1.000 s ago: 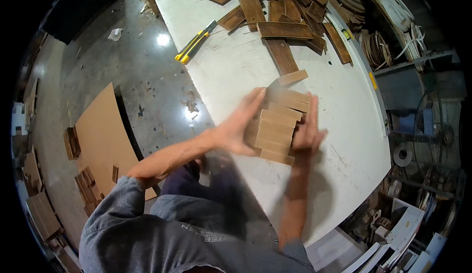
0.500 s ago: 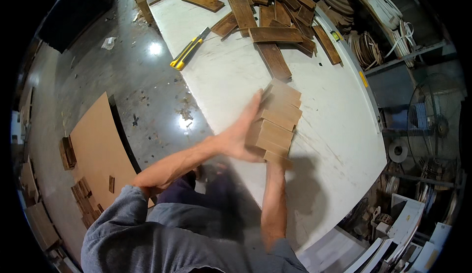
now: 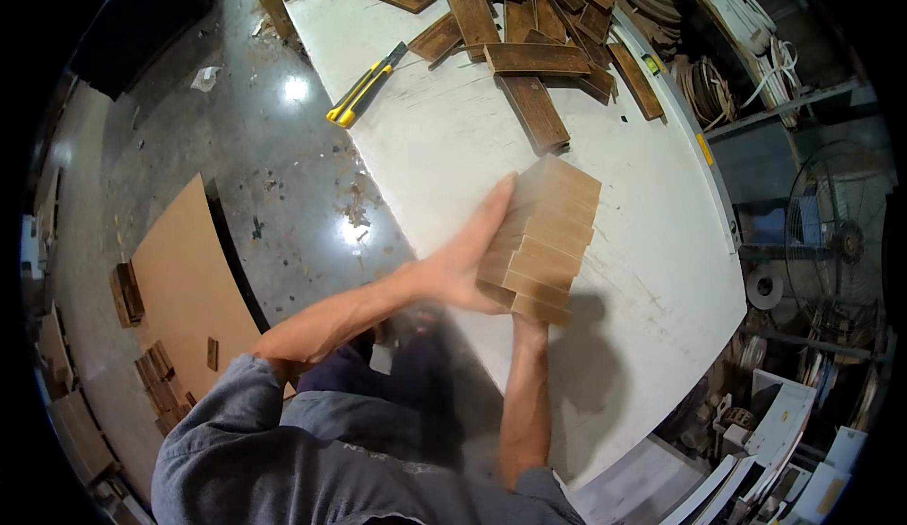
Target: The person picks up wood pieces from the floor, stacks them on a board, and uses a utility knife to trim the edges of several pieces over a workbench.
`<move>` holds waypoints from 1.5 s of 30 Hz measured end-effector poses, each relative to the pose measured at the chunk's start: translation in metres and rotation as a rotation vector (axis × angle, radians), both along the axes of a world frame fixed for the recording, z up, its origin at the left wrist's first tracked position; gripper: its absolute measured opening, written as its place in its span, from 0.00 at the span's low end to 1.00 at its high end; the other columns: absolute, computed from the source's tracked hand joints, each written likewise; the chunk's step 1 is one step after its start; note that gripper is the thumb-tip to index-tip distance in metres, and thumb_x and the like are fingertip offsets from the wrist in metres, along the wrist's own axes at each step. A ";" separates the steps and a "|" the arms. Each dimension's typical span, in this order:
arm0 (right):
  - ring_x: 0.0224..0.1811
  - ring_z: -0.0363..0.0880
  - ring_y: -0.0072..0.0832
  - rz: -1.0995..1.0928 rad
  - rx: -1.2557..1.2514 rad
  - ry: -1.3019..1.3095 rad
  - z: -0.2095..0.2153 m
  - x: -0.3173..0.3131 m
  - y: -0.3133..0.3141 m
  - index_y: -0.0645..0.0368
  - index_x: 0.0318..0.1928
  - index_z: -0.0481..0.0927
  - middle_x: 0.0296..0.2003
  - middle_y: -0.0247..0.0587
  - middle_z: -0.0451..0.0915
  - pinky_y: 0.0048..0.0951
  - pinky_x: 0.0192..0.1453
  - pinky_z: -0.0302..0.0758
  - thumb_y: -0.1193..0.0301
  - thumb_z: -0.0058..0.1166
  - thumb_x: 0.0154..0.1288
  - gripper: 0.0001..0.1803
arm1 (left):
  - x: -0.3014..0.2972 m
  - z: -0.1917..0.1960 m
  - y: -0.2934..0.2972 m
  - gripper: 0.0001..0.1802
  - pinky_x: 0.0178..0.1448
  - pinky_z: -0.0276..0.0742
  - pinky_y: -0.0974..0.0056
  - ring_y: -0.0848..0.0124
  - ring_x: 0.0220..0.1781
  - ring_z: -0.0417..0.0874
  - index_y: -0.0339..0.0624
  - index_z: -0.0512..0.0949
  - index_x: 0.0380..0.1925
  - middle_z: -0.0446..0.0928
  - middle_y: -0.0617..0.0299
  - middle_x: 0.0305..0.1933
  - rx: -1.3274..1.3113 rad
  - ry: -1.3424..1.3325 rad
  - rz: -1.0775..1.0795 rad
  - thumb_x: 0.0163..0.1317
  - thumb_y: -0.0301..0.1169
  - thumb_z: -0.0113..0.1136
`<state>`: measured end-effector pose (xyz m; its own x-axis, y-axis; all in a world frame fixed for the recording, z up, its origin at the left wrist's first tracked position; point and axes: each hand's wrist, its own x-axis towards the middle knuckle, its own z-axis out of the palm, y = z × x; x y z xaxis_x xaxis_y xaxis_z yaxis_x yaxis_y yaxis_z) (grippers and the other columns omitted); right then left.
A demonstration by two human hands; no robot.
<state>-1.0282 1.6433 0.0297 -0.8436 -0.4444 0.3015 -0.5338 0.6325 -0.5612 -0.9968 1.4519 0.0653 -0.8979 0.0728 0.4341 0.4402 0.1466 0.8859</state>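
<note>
Plank stack (image 3: pixel 553 253), far end evener than before, left grip (image 3: pixel 461 265) holding

**One stack of wooden pieces (image 3: pixel 550 253), one heap of planks (image 3: pixel 539 59)**

At the left fingers (image 3: pixel 493 211): one stack, at least five pieces, blur hiding the exact number. Beyond the fingers: at least ten dark brown planks, overlapping too much to count fully. Beyond them to the left: one utility knife (image 3: pixel 364 88). To their right: one spirit level (image 3: pixel 684 115), then one caged fan (image 3: pixel 844 241).
</note>
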 end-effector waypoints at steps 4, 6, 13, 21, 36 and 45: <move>0.65 0.73 0.35 -0.092 -0.593 -0.554 0.010 0.004 -0.014 0.57 0.69 0.68 0.64 0.43 0.72 0.39 0.69 0.73 0.63 0.45 0.78 0.24 | -0.003 -0.009 0.009 0.79 0.82 0.41 0.49 0.44 0.83 0.42 0.32 0.30 0.77 0.38 0.35 0.81 0.077 -0.013 0.038 0.43 0.49 0.82; 0.65 0.74 0.36 -0.106 -0.760 -0.732 0.019 0.006 -0.020 0.57 0.69 0.68 0.64 0.43 0.72 0.39 0.69 0.74 0.62 0.45 0.78 0.24 | -0.002 -0.014 0.014 0.79 0.82 0.41 0.47 0.42 0.82 0.42 0.32 0.32 0.78 0.38 0.34 0.80 -0.022 0.071 0.143 0.42 0.54 0.80; 0.63 0.75 0.36 -0.036 -1.029 -1.168 0.091 0.042 -0.035 0.57 0.68 0.69 0.62 0.43 0.74 0.40 0.67 0.75 0.61 0.43 0.78 0.24 | 0.062 0.058 0.012 0.78 0.82 0.43 0.49 0.45 0.82 0.44 0.34 0.37 0.78 0.42 0.37 0.80 -0.038 -0.003 0.245 0.42 0.61 0.78; 0.62 0.77 0.37 0.169 -0.933 -1.565 0.169 0.127 -0.103 0.57 0.67 0.70 0.60 0.43 0.76 0.40 0.66 0.76 0.59 0.41 0.78 0.24 | 0.195 0.173 -0.025 0.71 0.81 0.47 0.55 0.58 0.80 0.52 0.35 0.39 0.79 0.50 0.47 0.79 0.394 -0.305 0.414 0.46 0.46 0.80; 0.57 0.80 0.38 0.487 -0.560 -1.786 0.173 0.203 -0.406 0.56 0.65 0.73 0.57 0.42 0.79 0.41 0.60 0.79 0.46 0.36 0.79 0.30 | 0.291 0.107 -0.246 0.68 0.75 0.62 0.60 0.57 0.74 0.66 0.27 0.43 0.77 0.64 0.41 0.73 0.918 -0.272 0.925 0.45 0.37 0.81; 0.70 0.65 0.36 0.897 -0.317 -1.690 0.176 0.203 -0.597 0.58 0.73 0.61 0.68 0.43 0.67 0.41 0.75 0.61 0.42 0.52 0.71 0.43 | 0.330 0.153 -0.449 0.51 0.70 0.67 0.58 0.61 0.67 0.73 0.37 0.63 0.71 0.73 0.50 0.66 1.072 -0.211 0.944 0.47 0.37 0.77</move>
